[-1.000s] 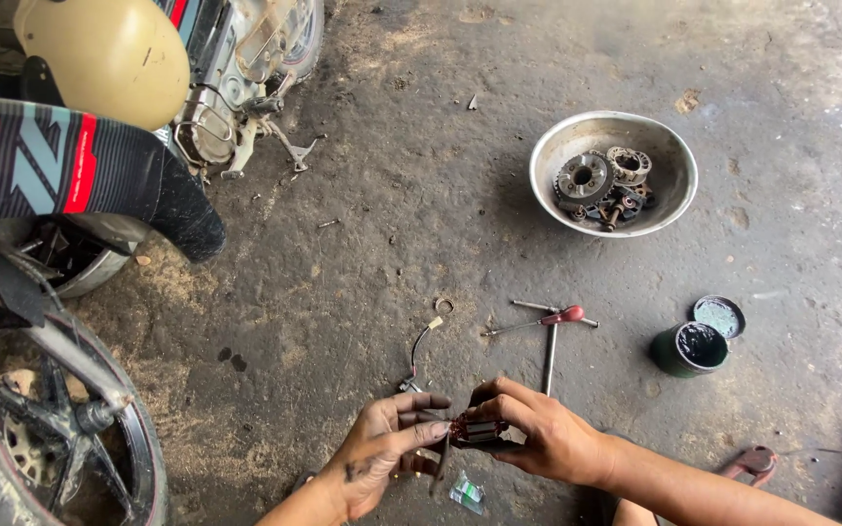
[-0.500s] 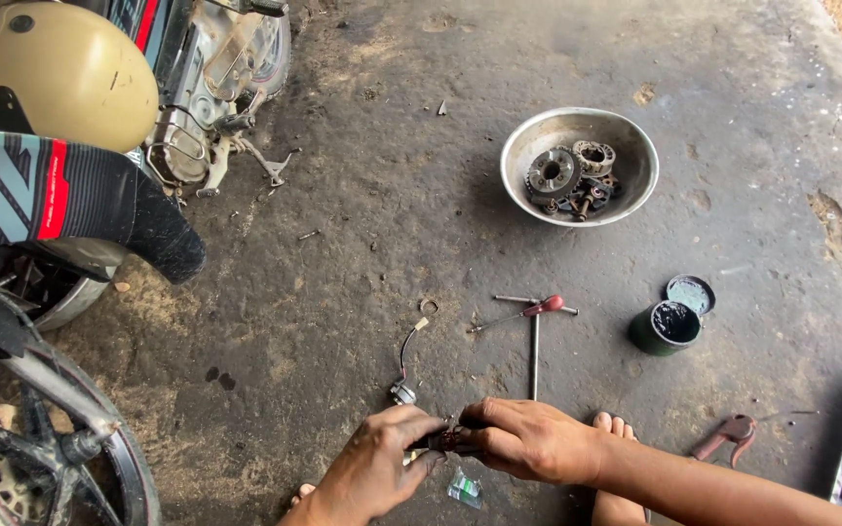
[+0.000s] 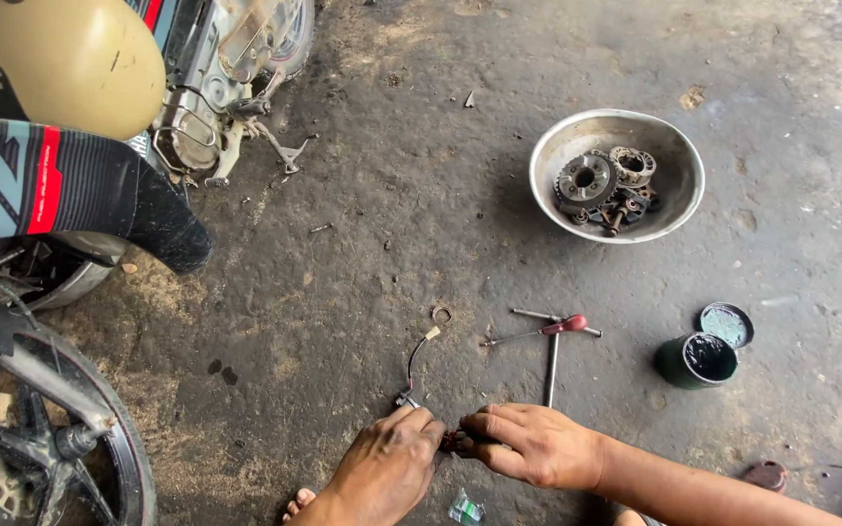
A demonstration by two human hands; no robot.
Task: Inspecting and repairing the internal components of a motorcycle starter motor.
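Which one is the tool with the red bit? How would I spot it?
Find the big metal bowl of gears on the concrete floor. Below it, just above the right hand, lies a T-shaped tool. It alone has a red middle; the dark green tin beside it is round.

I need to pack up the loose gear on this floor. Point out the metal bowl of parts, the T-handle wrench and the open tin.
metal bowl (image 3: 546, 191): head view, bare left rim.
T-handle wrench (image 3: 551, 368): head view, mid shaft.
open tin (image 3: 708, 357): head view, dark contents.
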